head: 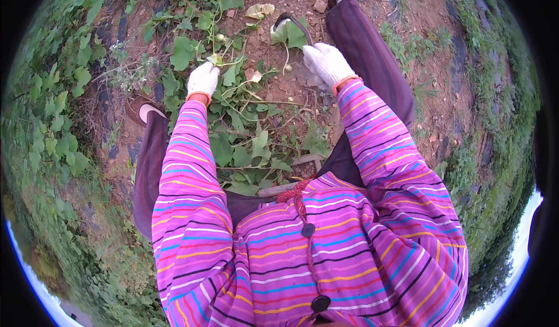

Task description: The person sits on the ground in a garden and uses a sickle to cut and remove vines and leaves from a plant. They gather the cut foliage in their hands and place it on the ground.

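My left hand (204, 79), in a white knit glove, pinches a green vine (214, 59) at its fingertips. In the matching glove, my right hand (327, 65) is closed around a sickle, its grip hidden by the fingers. The dark curved blade (301, 25) arches up and to the left from my fist. A green leaf (295, 35) lies under the curve of the blade, and its stem hangs down towards a small round fruit (288, 68). Another pale green fruit (219, 37) sits among the vines just above my left hand.
Tangled vines and leaves (244, 148) cover the ground between my legs. A wilted yellowish leaf (260, 10) lies on the reddish soil (279, 84) ahead, near a stone (320, 6). Dense foliage (65, 121) grows on the left, and low weeds (419, 49) grow on the right.
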Tool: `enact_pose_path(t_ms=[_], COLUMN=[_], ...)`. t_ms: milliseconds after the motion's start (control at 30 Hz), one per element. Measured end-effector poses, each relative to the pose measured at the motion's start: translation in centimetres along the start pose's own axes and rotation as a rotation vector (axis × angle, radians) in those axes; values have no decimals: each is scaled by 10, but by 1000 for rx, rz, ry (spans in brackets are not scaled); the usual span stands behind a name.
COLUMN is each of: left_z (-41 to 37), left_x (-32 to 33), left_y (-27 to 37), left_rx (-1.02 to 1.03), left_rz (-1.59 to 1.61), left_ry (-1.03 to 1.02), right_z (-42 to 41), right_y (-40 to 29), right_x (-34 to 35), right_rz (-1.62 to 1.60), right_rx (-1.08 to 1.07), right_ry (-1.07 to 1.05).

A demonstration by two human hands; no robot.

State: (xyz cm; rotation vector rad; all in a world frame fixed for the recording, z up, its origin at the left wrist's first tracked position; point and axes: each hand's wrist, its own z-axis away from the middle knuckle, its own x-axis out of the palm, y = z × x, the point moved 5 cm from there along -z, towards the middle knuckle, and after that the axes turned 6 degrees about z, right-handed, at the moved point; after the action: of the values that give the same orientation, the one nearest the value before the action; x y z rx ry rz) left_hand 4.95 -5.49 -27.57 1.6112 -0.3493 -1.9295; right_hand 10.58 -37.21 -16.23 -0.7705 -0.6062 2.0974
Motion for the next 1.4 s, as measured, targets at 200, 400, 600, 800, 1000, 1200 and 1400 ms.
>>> enact_pose_path(t_ms=[200,400,600,800,1000,1200,1400], left_z=[19,11,76,168,177,140,164], left_x=[-23,-36,2,68,73,-47,-223], left_y=[54,75,48,-49,-80,9,113], left_rx=[-107,-94,46,-298,-372,-355,-98], left_rz=[-173,-164,-280,-530,-553,-407,-447], left_ry=[17,55,-133,-1033,-1188,-557,10], right_z=[-23,-60,-68,22,45,66,83], right_y=[-84,-132,78,70,26,6,4], right_x=[32,103,123,144,86,-12,-14], right_rz=[448,778,965,937,767,-109,-97], right_rx=[-688,-709,-357,-428,-532,-145,-158], right_ry=[166,114,-238,-388,-202,-101,-17])
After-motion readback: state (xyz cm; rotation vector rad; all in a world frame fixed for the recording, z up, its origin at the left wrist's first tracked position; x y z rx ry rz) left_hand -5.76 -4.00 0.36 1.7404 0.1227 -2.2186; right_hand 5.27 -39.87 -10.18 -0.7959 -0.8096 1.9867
